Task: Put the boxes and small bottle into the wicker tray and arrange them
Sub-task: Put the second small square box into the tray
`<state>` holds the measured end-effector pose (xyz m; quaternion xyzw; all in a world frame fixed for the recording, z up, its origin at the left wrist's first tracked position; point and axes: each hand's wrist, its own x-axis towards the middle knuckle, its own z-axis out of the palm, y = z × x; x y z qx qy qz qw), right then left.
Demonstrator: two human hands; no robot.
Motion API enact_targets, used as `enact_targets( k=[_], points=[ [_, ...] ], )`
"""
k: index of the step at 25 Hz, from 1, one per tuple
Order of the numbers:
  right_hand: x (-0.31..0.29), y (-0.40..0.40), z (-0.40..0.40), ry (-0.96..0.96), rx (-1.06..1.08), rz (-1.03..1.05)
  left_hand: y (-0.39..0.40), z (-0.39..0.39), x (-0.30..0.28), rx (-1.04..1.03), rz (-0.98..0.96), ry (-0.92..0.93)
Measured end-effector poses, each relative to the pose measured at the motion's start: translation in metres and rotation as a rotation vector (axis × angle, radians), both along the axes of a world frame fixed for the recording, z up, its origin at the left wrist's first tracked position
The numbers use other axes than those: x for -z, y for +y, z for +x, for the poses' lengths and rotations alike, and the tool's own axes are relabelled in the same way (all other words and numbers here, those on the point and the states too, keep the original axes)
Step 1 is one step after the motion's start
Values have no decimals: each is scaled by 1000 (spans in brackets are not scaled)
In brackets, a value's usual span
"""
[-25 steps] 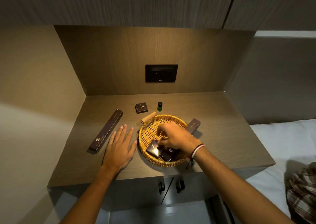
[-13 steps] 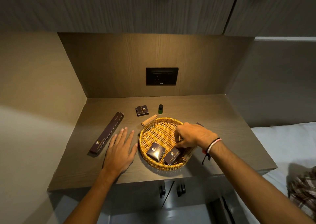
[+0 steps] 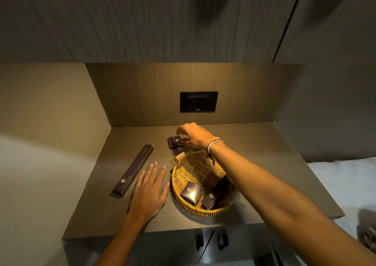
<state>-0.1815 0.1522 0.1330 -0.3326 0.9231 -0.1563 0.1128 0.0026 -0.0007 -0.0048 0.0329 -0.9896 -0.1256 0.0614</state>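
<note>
Reaching over the far rim of the round woven wicker tray [image 3: 198, 182], your right hand [image 3: 195, 136] hovers at the small square dark box with a gold logo [image 3: 174, 141] lying on the brown wood-grain shelf [image 3: 254, 154] behind the tray. Your fingers [image 3: 180, 129] curl above the box's far edge and your thumb sits at its right side, so the hand is loosely cupped around the box; whether it already pinches it, you cannot tell from this angle. A striped band [image 3: 213, 144] circles that wrist.

Your left hand [image 3: 149, 190] lies flat on the shelf, palm down, fingers spread and holding nothing, just left of the tray, the thumb close to its rim.

Inside the tray, two small dark boxes with gold logos [image 3: 192, 190] [image 3: 210, 200] lean at the near side, and a third dark box [image 3: 223, 184] shows partly under your right forearm.

Outside the tray, a long narrow dark box with gold print [image 3: 133, 172] lies diagonally to the left of your left hand, and a short tan cylinder [image 3: 180, 156] rests against the tray's far left rim. On the back panel sits a black wall socket [image 3: 198, 101]. The small bottle is not visible in this view
</note>
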Motion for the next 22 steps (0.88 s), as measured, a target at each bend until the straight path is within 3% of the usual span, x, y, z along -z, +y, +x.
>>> enact_targets(
  k=[7, 14, 18, 22],
  points=[
    [35, -36, -24, -138, -45, 202, 0, -2, 3, -13, -20, 41],
    [40, -42, -22, -27, -6, 194, 0, -3, 3, -12, -37, 47],
    [10, -29, -20, 87, -75, 39, -1, -2, 1, -3, -30, 46],
    [-44, 12, -7, -46, -98, -276, 0, -2, -3, 0, -35, 24]
  ],
)
